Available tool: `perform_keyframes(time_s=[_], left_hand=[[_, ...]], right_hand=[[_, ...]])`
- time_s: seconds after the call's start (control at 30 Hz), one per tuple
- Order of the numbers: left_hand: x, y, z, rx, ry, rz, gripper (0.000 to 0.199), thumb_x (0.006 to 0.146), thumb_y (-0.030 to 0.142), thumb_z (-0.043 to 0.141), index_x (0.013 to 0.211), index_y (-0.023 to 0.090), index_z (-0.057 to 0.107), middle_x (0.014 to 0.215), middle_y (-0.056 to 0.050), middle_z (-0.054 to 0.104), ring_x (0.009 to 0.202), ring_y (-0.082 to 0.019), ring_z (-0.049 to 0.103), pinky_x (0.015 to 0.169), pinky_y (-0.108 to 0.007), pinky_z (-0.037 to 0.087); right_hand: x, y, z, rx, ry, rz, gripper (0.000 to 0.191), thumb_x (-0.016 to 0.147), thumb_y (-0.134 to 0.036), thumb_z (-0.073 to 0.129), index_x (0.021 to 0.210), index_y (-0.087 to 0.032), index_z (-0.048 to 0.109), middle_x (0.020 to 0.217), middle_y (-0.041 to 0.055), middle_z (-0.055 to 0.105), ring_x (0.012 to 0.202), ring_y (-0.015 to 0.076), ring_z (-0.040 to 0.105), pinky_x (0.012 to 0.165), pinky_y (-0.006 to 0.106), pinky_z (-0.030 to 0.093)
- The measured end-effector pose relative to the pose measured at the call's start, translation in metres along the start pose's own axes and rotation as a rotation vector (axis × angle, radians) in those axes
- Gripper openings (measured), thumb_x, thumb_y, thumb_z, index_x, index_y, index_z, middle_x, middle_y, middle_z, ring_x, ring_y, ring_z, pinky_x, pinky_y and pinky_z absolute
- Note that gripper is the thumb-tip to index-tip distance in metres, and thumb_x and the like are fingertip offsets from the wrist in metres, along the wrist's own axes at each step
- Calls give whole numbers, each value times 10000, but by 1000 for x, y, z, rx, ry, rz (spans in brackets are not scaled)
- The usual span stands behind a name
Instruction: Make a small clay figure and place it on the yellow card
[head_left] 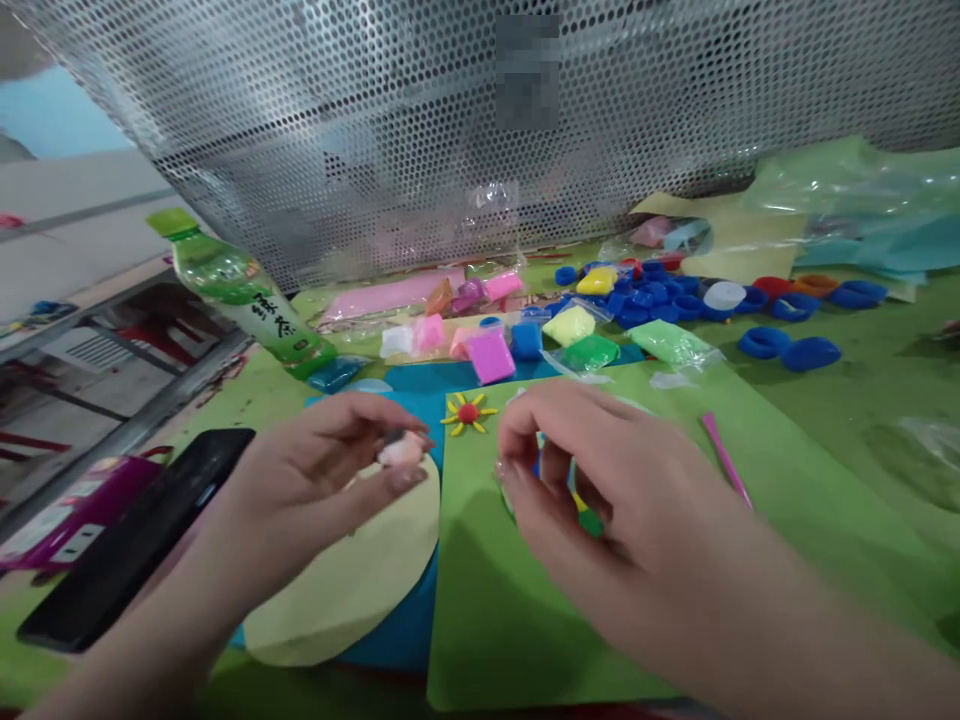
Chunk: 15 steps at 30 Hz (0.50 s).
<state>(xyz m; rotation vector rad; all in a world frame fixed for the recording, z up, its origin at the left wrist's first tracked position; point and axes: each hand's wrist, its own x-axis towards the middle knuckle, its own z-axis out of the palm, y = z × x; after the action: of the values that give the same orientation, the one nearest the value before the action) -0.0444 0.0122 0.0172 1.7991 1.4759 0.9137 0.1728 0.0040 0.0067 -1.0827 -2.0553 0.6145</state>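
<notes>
Pinching a small pale lump over the cream paper, a person's left hand is holding it apart from and left of the right hand, whose thumb and forefinger are curving close, contact unclear.
</notes>
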Motion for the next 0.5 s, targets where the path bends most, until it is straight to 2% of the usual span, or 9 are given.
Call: perform_keyframes(time_s=[0.07,0.17,0.3,0.4,0.5], left_hand=[[4,1,11,-30,-75,21,190,688,338,704,801,206,629,707,3,650,568,-102,591,517,-193,518],[7,-2,19,-54,-148,36,177,691,342,709,802,221,641,777,-8,661,707,-142,643,634,-221,549],[1,-12,22,-51,-210,32,167,740,365,676,824,228,632,767,5,642,716,-130,622,634,-204,513],[-9,-20,23,-10,-277,-29,159,782,353,629,859,213,626,758,8,640,684,-107,599,608,-184,481],[-21,-27,20,0,-344,7,132,765,298,665,859,213,630,736,25,663,632,-74,588,574,-137,450]], right_hand=[[0,2,1,-20,31,-38,89,808,-153,515,783,-236,498,701,-36,563,464,86,458,374,265,294],[2,6,6,-32,43,-100,101,815,-140,522,782,-235,532,733,-36,604,511,77,521,435,239,364],[1,9,17,-73,23,-115,120,822,-162,465,806,-251,544,767,-29,637,522,103,567,432,253,357],[-3,10,22,-167,43,-113,159,798,-150,408,741,-258,510,663,-49,600,395,106,494,361,269,284],[-5,11,27,-288,19,-172,188,819,-144,405,680,-240,488,589,-41,557,357,102,461,344,262,300]])
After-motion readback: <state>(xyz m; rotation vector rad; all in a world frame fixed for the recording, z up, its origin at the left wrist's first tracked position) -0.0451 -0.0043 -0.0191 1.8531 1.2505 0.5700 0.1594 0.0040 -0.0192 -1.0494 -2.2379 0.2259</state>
